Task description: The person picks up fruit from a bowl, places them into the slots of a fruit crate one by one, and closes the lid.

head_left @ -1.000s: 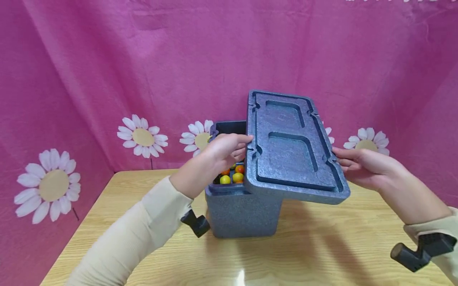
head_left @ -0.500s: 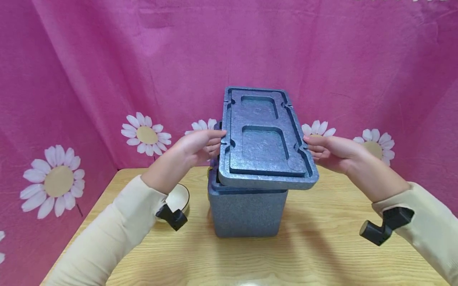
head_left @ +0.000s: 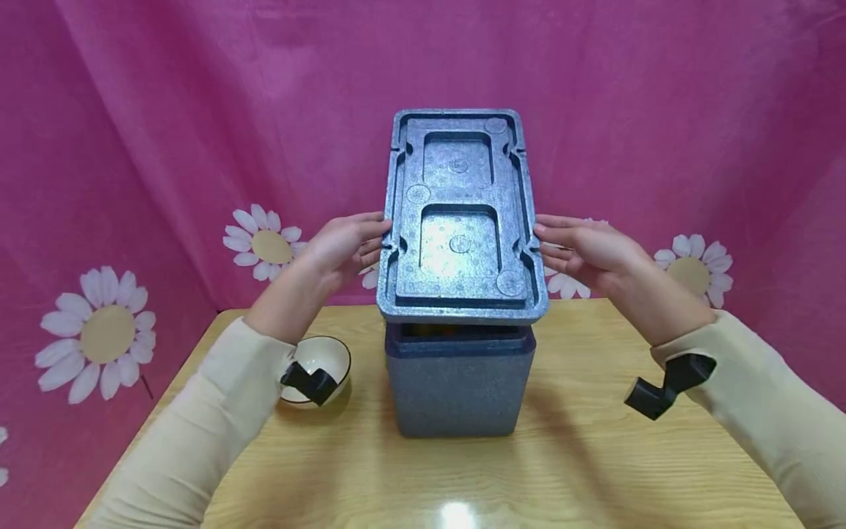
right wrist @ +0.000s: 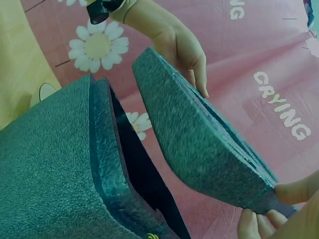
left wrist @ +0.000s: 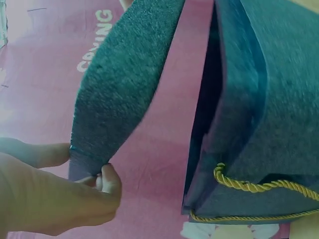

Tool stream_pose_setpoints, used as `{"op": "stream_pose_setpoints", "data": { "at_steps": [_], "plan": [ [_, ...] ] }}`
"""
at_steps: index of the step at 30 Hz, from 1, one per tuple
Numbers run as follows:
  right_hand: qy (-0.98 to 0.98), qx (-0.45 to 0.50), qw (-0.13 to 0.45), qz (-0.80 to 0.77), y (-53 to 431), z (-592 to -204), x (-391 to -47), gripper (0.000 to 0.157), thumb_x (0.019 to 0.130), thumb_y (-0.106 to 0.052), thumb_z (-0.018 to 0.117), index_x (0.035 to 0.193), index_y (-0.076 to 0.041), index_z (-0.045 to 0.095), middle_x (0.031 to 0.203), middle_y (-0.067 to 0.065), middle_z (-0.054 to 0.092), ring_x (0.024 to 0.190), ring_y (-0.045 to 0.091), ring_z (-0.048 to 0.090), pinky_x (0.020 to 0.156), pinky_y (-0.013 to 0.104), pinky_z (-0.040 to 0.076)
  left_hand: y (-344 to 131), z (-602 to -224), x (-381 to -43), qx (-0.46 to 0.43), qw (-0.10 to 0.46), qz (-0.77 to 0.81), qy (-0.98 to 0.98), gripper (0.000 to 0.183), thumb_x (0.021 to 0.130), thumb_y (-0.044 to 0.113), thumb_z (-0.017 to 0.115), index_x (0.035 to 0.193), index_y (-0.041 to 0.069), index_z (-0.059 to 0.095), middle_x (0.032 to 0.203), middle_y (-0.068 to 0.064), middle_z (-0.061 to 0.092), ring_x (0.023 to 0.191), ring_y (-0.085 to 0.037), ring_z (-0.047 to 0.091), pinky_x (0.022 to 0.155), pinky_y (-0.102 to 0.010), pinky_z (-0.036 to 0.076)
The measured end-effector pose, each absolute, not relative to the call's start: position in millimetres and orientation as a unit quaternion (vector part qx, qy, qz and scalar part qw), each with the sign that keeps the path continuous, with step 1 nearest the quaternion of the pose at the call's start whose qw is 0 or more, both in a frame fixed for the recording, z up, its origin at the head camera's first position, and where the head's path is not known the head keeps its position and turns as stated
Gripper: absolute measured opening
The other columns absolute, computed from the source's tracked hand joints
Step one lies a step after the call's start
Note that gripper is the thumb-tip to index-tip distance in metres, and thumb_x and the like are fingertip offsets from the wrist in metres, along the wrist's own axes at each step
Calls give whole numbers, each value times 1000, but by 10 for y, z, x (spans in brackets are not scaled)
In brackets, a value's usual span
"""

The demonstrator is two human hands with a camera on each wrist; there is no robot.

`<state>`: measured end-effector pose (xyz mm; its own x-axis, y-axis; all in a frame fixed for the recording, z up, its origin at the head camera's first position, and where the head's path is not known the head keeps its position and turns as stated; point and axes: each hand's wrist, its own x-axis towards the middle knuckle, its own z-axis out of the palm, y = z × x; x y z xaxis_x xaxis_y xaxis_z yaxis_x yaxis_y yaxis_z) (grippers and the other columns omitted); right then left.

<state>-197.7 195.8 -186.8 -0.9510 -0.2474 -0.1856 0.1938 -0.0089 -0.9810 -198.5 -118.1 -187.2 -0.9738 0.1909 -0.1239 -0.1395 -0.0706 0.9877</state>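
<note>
A grey foam lid (head_left: 459, 220) is held up above a grey foam box (head_left: 460, 397), its recessed face turned upward. By the lid's left edge, my left hand (head_left: 346, 250) grips it between thumb and fingers. On the opposite edge my right hand (head_left: 588, 253) pinches the lid the same way. Both wrist views show a gap between the lid (left wrist: 124, 74) and the box rim (right wrist: 107, 149). Most of the box opening is hidden under the lid in the head view; a sliver of yellow-orange shows inside.
A white bowl with a dark rim (head_left: 330, 353) stands on the wooden table (head_left: 317, 470) left of the box. Yellow twisted rope (left wrist: 254, 186) hangs on the box's side. A pink cloth with daisies (head_left: 595, 88) hangs behind the table.
Both hands have carried the lid leftward from the box's right side to above it, then raised and straightened it. The fruit-like balls seen inside are now mostly covered, and the bowl has come into view.
</note>
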Motion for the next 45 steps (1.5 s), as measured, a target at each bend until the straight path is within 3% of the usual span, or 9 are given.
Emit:
{"op": "stream_pose_setpoints", "data": {
  "at_steps": [7, 10, 15, 22, 30, 33, 38, 43, 45],
  "plan": [
    [715, -41, 30, -697, 1858, -1906, -1919, 66, 93, -23, 65, 152, -14, 37, 142, 4, 48, 97, -2, 64, 95, 18, 52, -1158, -1935, -2003, 64, 5, 683, 727, 52, 102, 16, 50, 152, 11, 36, 155, -8, 43, 140, -23, 47, 118, -36, 38],
    [706, -62, -27, -705, 1841, -1937, -1906, 62, 92, -18, 67, 148, -10, 43, 130, 1, 58, 93, -2, 65, 92, 15, 53, -1150, -1970, -2024, 93, -52, 656, 747, 52, 100, 14, 54, 150, 11, 40, 150, -12, 49, 136, -24, 51, 114, -35, 43],
    [689, -108, -130, -705, 1811, -1994, -1902, 49, 89, -6, 68, 136, -3, 56, 94, -17, 70, 85, -3, 66, 80, 9, 54, -1113, -1985, -2046, 118, -152, 611, 768, 50, 96, 6, 59, 144, 6, 47, 139, -20, 54, 128, -29, 56, 104, -31, 49],
    [665, -122, -191, -711, 1781, -2040, -1876, 41, 90, -10, 69, 130, -4, 62, 94, -14, 72, 86, 0, 69, 81, 8, 54, -1061, -2022, -2040, 158, -213, 608, 748, 47, 95, 2, 57, 142, 2, 49, 133, -21, 53, 123, -32, 59, 111, -38, 46],
    [633, -170, -183, -733, 1778, -2074, -1871, 50, 97, -26, 59, 132, 8, 55, 100, -10, 74, 93, 3, 72, 93, 16, 53, -1072, -2060, -2020, 140, -171, 704, 675, 42, 104, 22, 48, 139, 0, 52, 139, -19, 58, 128, -28, 59, 108, -32, 47],
    [661, -172, -143, -716, 1819, -2104, -1859, 60, 99, -36, 53, 139, 8, 48, 121, -1, 71, 102, 0, 69, 103, 20, 48, -1107, -2073, -2009, 137, -132, 726, 661, 47, 104, 29, 45, 142, 0, 49, 145, -17, 53, 134, -26, 54, 111, -33, 44],
    [720, -175, -101, -664, 1907, -2214, -1826, 62, 100, -36, 52, 145, 5, 41, 148, 18, 48, 114, -4, 63, 109, 21, 42, -1163, -2145, -1975, 144, -59, 749, 644, 54, 105, 32, 38, 147, -2, 39, 153, -18, 42, 142, -29, 44, 116, -37, 37],
    [722, -187, -69, -663, 2007, -2341, -1815, 64, 100, -32, 52, 145, 11, 36, 128, -10, 64, 110, -8, 62, 113, 24, 38, -1219, -2251, -1909, 158, -5, 768, 621, 51, 106, 18, 36, 148, -11, 30, 157, -25, 33, 146, -33, 35, 120, -39, 31],
    [738, -182, -56, -647, 2056, -2382, -1813, 54, 100, -30, 54, 140, 5, 45, 117, -19, 65, 109, -9, 60, 113, 20, 39, -1259, -2291, -1892, 168, 9, 757, 632, 50, 105, 12, 37, 148, -12, 28, 158, -25, 30, 148, -32, 32, 121, -38, 30]
  ]
}}
